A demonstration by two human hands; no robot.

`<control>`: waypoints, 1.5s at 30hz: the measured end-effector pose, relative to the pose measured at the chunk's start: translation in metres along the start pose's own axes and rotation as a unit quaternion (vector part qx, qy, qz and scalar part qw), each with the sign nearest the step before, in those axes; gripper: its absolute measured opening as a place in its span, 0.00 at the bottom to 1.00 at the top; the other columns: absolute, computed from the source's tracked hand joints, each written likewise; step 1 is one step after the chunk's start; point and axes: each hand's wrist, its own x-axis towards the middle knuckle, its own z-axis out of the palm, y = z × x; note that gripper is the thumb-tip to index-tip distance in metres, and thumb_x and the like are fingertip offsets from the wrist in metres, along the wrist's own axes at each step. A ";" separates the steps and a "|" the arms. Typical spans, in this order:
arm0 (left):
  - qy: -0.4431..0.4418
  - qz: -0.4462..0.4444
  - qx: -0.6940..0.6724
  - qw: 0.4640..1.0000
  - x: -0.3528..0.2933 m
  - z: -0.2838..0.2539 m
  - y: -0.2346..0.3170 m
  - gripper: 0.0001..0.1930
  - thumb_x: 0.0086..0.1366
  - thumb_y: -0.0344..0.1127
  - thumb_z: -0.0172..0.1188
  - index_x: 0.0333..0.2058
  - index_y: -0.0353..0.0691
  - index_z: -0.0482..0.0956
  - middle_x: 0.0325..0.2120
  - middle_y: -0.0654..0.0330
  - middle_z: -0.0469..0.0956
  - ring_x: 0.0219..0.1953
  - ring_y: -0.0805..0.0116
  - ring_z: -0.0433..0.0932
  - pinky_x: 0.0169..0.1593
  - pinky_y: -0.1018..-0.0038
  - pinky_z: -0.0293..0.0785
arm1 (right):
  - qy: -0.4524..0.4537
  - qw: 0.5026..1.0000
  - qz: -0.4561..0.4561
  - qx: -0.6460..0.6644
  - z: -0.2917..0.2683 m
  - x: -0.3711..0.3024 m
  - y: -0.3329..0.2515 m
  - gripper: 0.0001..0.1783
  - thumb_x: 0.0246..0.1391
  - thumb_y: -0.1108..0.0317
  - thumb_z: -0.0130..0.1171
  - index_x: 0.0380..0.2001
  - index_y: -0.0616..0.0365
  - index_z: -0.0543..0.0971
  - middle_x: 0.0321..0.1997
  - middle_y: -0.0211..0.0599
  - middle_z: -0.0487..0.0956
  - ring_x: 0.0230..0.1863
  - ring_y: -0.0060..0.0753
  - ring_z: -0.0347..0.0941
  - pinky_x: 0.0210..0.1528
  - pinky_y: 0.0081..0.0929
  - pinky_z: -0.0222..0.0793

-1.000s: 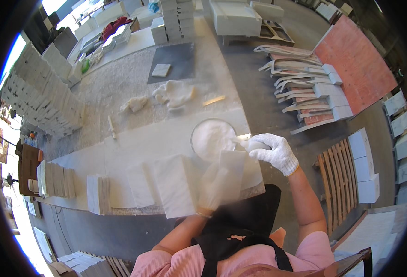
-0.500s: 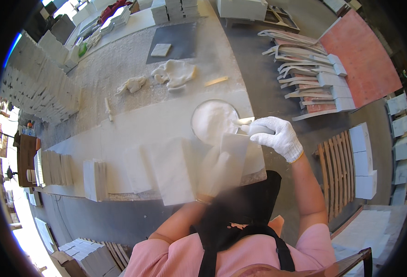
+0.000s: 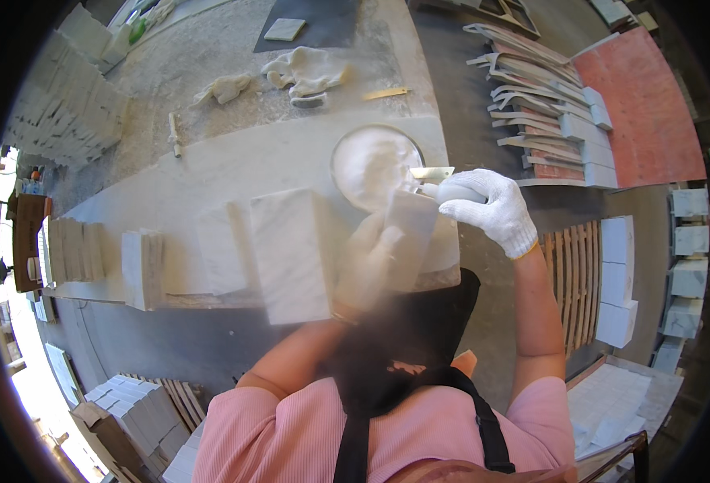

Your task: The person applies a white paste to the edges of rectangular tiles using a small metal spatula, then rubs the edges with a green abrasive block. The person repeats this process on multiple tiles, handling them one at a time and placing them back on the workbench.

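My right hand [image 3: 495, 211], in a white knitted glove, is wrapped round the pale bulb-shaped handle of a small tool [image 3: 461, 191]. The tool's tip points at the edge of a round bowl [image 3: 333, 171] filled with white paste or powder [image 3: 373, 161]. A smear over the picture's middle blurs my left hand [image 3: 371, 253], which grips a thin white tile [image 3: 413, 221] tilted beside the bowl's near right rim. Across that rim lies a flat cream-coloured strip [image 3: 434, 172]. Left of my left hand, a stack of marble tiles [image 3: 290, 253] stands at the table's near edge.
More tile stacks [image 3: 139, 270] line the near edge to the left. Crumpled cloths [image 3: 306, 71], a yellowish strip [image 3: 387, 93] and a single tile [image 3: 284, 30] lie farther back. Right of the table are a wooden pallet [image 3: 574, 282] and a red board [image 3: 644, 109].
The whole view has shifted, so the table and its things sit higher in the picture. Both hands keep their holds beside the bowl, with little change between them.
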 end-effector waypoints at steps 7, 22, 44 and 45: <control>0.005 0.013 0.003 1.000 0.002 0.000 -0.007 0.21 0.74 0.35 0.56 0.62 0.35 0.77 0.49 0.54 0.83 0.47 0.69 0.79 0.53 0.71 0.75 | -0.019 0.997 -0.042 -0.061 0.004 0.008 -0.007 0.16 0.50 0.64 0.76 0.43 0.56 0.90 0.43 0.39 0.89 0.44 0.34 0.85 0.50 0.30 0.78; 0.003 -0.018 0.001 1.000 0.001 -0.001 0.000 0.21 0.75 0.36 0.57 0.63 0.36 0.77 0.43 0.60 0.82 0.38 0.76 0.77 0.43 0.75 0.76 | -0.036 0.991 -0.036 -0.128 0.005 0.015 -0.010 0.22 0.47 0.55 0.77 0.45 0.50 0.90 0.44 0.42 0.88 0.44 0.44 0.84 0.50 0.35 0.77; 0.017 0.015 0.012 1.000 0.004 -0.002 -0.010 0.23 0.73 0.37 0.61 0.64 0.37 0.77 0.46 0.64 0.83 0.38 0.79 0.76 0.44 0.77 0.76 | -0.030 0.997 -0.027 -0.059 0.005 0.013 -0.013 0.17 0.51 0.65 0.75 0.44 0.57 0.89 0.42 0.39 0.89 0.45 0.33 0.85 0.50 0.29 0.77; 0.017 0.016 0.016 1.000 0.004 -0.002 -0.010 0.23 0.73 0.37 0.61 0.64 0.37 0.77 0.45 0.64 0.83 0.38 0.78 0.76 0.44 0.77 0.76 | -0.031 0.999 -0.018 -0.016 0.005 0.013 -0.012 0.15 0.52 0.67 0.74 0.44 0.59 0.89 0.41 0.38 0.89 0.45 0.30 0.85 0.50 0.27 0.77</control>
